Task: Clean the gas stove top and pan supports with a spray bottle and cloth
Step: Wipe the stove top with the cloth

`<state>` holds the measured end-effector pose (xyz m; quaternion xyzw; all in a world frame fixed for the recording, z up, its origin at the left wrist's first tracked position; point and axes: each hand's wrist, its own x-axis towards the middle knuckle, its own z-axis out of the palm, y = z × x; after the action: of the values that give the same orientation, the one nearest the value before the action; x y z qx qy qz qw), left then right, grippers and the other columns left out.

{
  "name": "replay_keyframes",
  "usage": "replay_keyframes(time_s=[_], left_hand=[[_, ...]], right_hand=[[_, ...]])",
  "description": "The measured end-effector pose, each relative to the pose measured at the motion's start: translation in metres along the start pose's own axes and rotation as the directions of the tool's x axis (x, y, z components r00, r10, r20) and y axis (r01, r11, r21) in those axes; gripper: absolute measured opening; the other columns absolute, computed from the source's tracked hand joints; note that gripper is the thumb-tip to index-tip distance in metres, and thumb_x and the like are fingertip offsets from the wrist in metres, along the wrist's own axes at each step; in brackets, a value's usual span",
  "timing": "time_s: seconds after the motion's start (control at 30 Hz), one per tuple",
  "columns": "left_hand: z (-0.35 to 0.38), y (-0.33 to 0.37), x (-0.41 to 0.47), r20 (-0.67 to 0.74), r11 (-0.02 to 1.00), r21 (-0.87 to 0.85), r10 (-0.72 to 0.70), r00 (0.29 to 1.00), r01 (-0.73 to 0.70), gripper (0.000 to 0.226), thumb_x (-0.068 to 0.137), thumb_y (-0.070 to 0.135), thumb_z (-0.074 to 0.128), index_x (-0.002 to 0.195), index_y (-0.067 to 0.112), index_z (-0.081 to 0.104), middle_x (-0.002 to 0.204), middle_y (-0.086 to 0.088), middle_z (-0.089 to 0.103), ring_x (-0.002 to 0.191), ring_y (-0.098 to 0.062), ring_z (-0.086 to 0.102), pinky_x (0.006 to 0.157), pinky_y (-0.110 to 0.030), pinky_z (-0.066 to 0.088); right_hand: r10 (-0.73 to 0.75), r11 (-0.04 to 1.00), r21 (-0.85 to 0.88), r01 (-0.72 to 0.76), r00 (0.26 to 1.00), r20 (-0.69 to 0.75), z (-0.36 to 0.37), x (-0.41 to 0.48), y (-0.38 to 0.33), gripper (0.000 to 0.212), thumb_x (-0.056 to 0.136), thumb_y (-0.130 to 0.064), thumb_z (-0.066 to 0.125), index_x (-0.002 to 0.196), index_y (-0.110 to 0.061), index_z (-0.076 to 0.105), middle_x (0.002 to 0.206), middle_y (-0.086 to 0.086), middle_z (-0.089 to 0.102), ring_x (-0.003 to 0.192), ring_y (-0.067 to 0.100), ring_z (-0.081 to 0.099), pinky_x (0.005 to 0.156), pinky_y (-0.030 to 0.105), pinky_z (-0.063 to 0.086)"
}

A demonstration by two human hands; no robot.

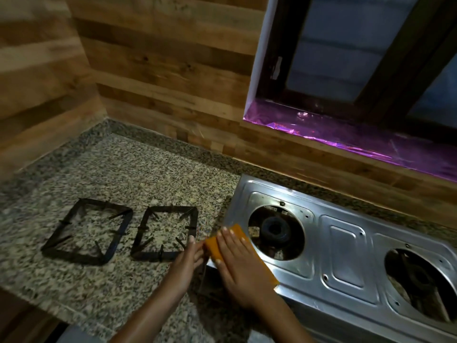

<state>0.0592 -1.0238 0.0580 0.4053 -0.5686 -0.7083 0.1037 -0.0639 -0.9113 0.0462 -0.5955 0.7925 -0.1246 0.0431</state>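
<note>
A steel two-burner gas stove top (346, 258) lies on the granite counter at the right, with both burner openings bare. My right hand (237, 263) presses an orange cloth (215, 247) flat on the stove's left edge, fingers straight. My left hand (188, 261) rests beside it at the stove's left side, fingertips near the cloth. Two black pan supports lie on the counter to the left: one (87, 231) farther left, the other (164, 233) closer to my left hand. No spray bottle is in view.
The speckled granite counter (123, 169) runs back to wood-panelled walls at the left and rear. A window with a dark frame and a purple foil-lined sill (346, 134) sits above the stove at the right.
</note>
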Motion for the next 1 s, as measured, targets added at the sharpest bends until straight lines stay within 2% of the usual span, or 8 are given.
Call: replay_keyframes(time_s=[0.1, 0.2, 0.33, 0.47, 0.53, 0.67, 0.8, 1.0], left_hand=[[0.002, 0.002, -0.001, 0.02, 0.993, 0.062, 0.095, 0.995, -0.096, 0.068, 0.09, 0.061, 0.031, 0.144, 0.021, 0.045, 0.147, 0.001, 0.048, 0.134, -0.015, 0.045, 0.112, -0.031, 0.033], [0.009, 0.004, 0.005, 0.047, 0.942, 0.27, 0.192, 0.98, -0.197, 0.061, 0.093, 0.06, 0.036, 0.148, 0.032, 0.038, 0.149, 0.015, 0.038, 0.137, -0.007, 0.036, 0.114, -0.032, 0.03], [0.029, 0.0, 0.022, 0.123, 0.731, 0.574, 0.369, 0.921, -0.369, 0.061, 0.099, 0.054, 0.035, 0.154, 0.033, 0.021, 0.16, 0.015, 0.016, 0.148, -0.008, 0.015, 0.12, -0.037, 0.022], [0.049, -0.007, 0.03, 0.086, 0.463, 0.819, 0.484, 0.871, -0.338, 0.066, 0.1, 0.051, 0.019, 0.157, 0.019, 0.009, 0.164, 0.001, 0.003, 0.15, -0.017, 0.012, 0.119, -0.036, 0.025], [0.054, -0.01, 0.031, 0.078, 0.395, 0.864, 0.507, 0.859, -0.311, 0.071, 0.096, 0.053, 0.008, 0.157, 0.016, 0.01, 0.164, -0.001, 0.006, 0.149, -0.019, 0.019, 0.114, -0.034, 0.031], [0.052, -0.016, 0.036, 0.097, 0.373, 0.863, 0.54, 0.836, -0.34, 0.07, 0.097, 0.052, 0.011, 0.156, 0.015, 0.017, 0.164, -0.001, 0.011, 0.143, -0.021, 0.035, 0.099, -0.033, 0.046], [0.051, -0.017, 0.037, 0.115, 0.36, 0.853, 0.576, 0.809, -0.378, 0.067, 0.099, 0.05, 0.017, 0.155, 0.012, 0.021, 0.163, -0.003, 0.014, 0.137, -0.023, 0.044, 0.09, -0.034, 0.053], [0.05, -0.018, 0.038, 0.111, 0.353, 0.837, 0.639, 0.761, -0.418, 0.061, 0.101, 0.044, 0.026, 0.153, 0.012, 0.027, 0.163, -0.001, 0.019, 0.131, -0.021, 0.05, 0.083, -0.032, 0.055]], right_hand=[[0.041, 0.999, 0.015, -0.041, 0.999, 0.002, -0.012, -0.043, 0.026, 0.058, 0.103, -0.053, 0.013, 0.156, -0.028, 0.014, 0.162, -0.011, 0.006, 0.15, 0.004, 0.0, 0.119, 0.03, 0.002], [0.11, 0.994, 0.024, -0.109, 0.994, -0.015, -0.026, -0.086, 0.063, 0.056, 0.103, -0.05, 0.023, 0.155, -0.029, 0.018, 0.162, -0.012, 0.013, 0.149, 0.004, 0.007, 0.119, 0.027, 0.009], [0.298, 0.954, -0.015, -0.298, 0.954, 0.025, -0.038, -0.125, 0.109, 0.064, 0.102, -0.055, 0.012, 0.154, -0.02, 0.025, 0.162, -0.006, 0.014, 0.149, 0.012, 0.015, 0.117, 0.023, 0.01], [0.439, 0.898, -0.024, -0.439, 0.898, 0.014, -0.043, -0.111, 0.134, 0.085, 0.083, -0.069, -0.022, 0.153, -0.023, -0.003, 0.16, -0.005, -0.014, 0.149, 0.011, -0.015, 0.12, 0.028, -0.009], [0.491, 0.868, -0.06, -0.492, 0.87, -0.039, -0.046, -0.086, 0.147, 0.079, 0.09, -0.061, -0.012, 0.156, -0.018, 0.0, 0.163, 0.001, -0.005, 0.15, 0.013, -0.009, 0.121, 0.033, -0.007], [0.577, 0.797, -0.111, -0.594, 0.802, -0.153, -0.046, -0.025, 0.188, 0.071, 0.096, -0.046, 0.006, 0.154, -0.007, 0.02, 0.162, 0.013, 0.019, 0.15, 0.025, 0.013, 0.122, 0.044, 0.007], [0.647, 0.738, -0.092, -0.669, 0.74, -0.185, -0.055, 0.028, 0.221, 0.07, 0.096, -0.041, 0.014, 0.152, -0.002, 0.024, 0.159, 0.019, 0.025, 0.148, 0.032, 0.018, 0.12, 0.049, 0.012], [0.543, 0.816, -0.136, -0.562, 0.825, -0.157, -0.051, 0.096, 0.215, 0.063, 0.1, -0.041, 0.018, 0.151, -0.006, 0.027, 0.158, 0.014, 0.028, 0.148, 0.029, 0.019, 0.12, 0.048, 0.009]])
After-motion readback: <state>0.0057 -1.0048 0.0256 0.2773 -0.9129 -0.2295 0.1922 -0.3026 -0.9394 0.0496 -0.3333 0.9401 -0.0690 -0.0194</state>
